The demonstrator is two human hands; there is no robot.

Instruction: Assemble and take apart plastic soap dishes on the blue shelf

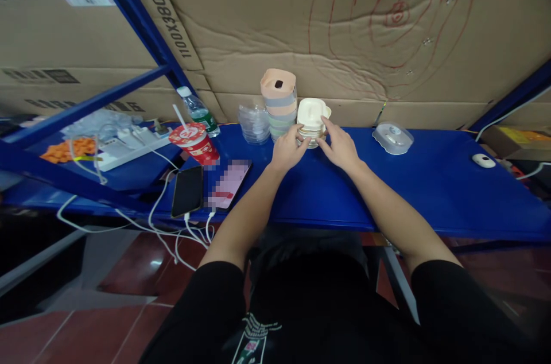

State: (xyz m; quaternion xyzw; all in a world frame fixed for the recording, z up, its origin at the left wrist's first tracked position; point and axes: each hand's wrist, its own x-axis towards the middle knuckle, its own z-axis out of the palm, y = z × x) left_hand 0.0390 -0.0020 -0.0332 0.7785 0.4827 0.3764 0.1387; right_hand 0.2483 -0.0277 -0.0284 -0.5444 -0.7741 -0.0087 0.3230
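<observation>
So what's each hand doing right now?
Left hand: loosely open, against the left of the cream stack.
Right hand: loosely open, against its right.

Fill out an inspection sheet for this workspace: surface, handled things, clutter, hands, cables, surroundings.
Surface: blue table.
Handled things: cream stack, with a peach-topped stack and clear containers to its left.
Clutter: red cup, bottle, dark-screened phone and lit phone at left; small white device at far right.
Hands: left hand and right hand, fingers spread, at opposite sides of the cream stack.
Cables: white cables at the phones' near ends, some hanging below the table edge.
Surroundings: cardboard behind, blue frame, red floor tiles.
</observation>
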